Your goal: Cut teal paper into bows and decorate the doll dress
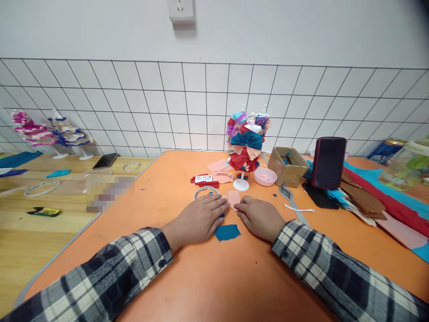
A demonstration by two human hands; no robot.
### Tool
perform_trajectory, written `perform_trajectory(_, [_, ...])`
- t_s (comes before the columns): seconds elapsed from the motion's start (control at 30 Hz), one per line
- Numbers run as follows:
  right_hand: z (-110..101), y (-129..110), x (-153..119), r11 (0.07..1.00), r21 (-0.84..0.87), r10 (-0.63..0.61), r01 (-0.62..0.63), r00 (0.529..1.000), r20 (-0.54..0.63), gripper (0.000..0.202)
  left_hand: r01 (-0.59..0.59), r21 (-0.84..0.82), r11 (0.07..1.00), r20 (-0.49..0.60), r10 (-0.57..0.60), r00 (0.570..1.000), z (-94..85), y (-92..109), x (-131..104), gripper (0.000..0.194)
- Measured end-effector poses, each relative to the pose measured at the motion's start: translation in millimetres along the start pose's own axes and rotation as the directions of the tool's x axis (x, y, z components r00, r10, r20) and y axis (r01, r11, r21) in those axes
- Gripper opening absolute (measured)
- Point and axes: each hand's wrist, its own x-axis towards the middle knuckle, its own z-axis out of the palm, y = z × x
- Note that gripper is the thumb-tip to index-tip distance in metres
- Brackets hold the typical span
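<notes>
My left hand lies flat on the orange table, fingers stretched out, partly over a roll of tape and a bit of blue paper. Its fingertips reach the left side of a small pink crepe paper piece. At the right edge of that pink piece, the bent fingers of my right hand grip it against the table. A blue crepe paper piece rests just below, between the hands. Behind them stands a small dress form wearing a ruffled blue, pink and red paper dress on a white base.
Red paper strips, a pink bowl, a cardboard box and a propped phone stand beyond my hands. A white cotton swab lies right. Colored crepe paper covers the far right; a wooden table adjoins on the left.
</notes>
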Motion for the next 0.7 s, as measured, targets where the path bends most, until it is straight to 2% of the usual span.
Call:
perform_trajectory(0.1, [-2, 4, -3, 0.999, -0.045, 0.024, -0.023, 1.0, 0.018, 0.03, 0.056, 0.019, 0.998, 0.03, -0.056, 0.998, 6.0, -4, 4, 0.035])
perform_trajectory(0.2, [-5, 7, -5, 0.995, -0.083, 0.055, -0.052, 0.998, 0.037, 0.029, 0.132, 0.06, 0.989, 0.017, -0.134, 0.991, 6.4, -13, 3, 0.034])
perform_trajectory(0.27, [-7, 9, -6, 0.994, -0.079, 0.075, -0.072, 0.997, 0.026, 0.024, 0.141, 0.076, 0.987, -0.008, -0.141, 0.99, 3.4, -17, 1, 0.035])
perform_trajectory(0.33, [-8, 11, -8, 0.994, -0.055, 0.095, -0.095, 0.995, 0.009, 0.022, 0.099, 0.089, 0.991, -0.06, -0.094, 0.994, -1.6, -13, -2, 0.035])
perform_trajectory(0.37, [-8, 13, -9, 0.994, -0.036, 0.101, -0.101, 0.995, 0.003, 0.023, 0.063, 0.097, 0.993, -0.093, -0.054, 0.994, -4.4, -8, -3, 0.034])
perform_trajectory(0.43, [-8, 16, -13, 0.995, 0.014, 0.102, -0.102, 0.995, -0.011, 0.026, -0.08, 0.092, 0.993, -0.124, 0.091, 0.988, -8.9, 11, -5, 0.029])
perform_trajectory(0.5, [-8, 20, -17, 0.993, 0.064, 0.097, -0.095, 0.995, -0.03, 0.026, -0.188, 0.055, 0.981, -0.066, 0.191, 0.979, -10.0, 36, -6, 0.025])
perform_trajectory(0.53, [-8, 21, -19, 0.992, 0.083, 0.097, -0.093, 0.994, -0.043, 0.024, -0.205, 0.03, 0.978, -0.024, 0.206, 0.978, -9.0, 48, -5, 0.025])
perform_trajectory(0.6, [-9, 22, -23, 0.989, 0.128, 0.09, -0.08, 0.993, -0.074, 0.021, -0.16, -0.048, 0.986, 0.038, 0.161, 0.986, -4.7, 67, -1, 0.029])
perform_trajectory(0.7, [-11, 21, -29, 0.963, 0.257, -0.055, 0.076, 0.995, -0.088, 0.015, -0.097, -0.117, 0.988, 0.109, 0.11, 0.988, 0.9, 69, 9, 0.033])
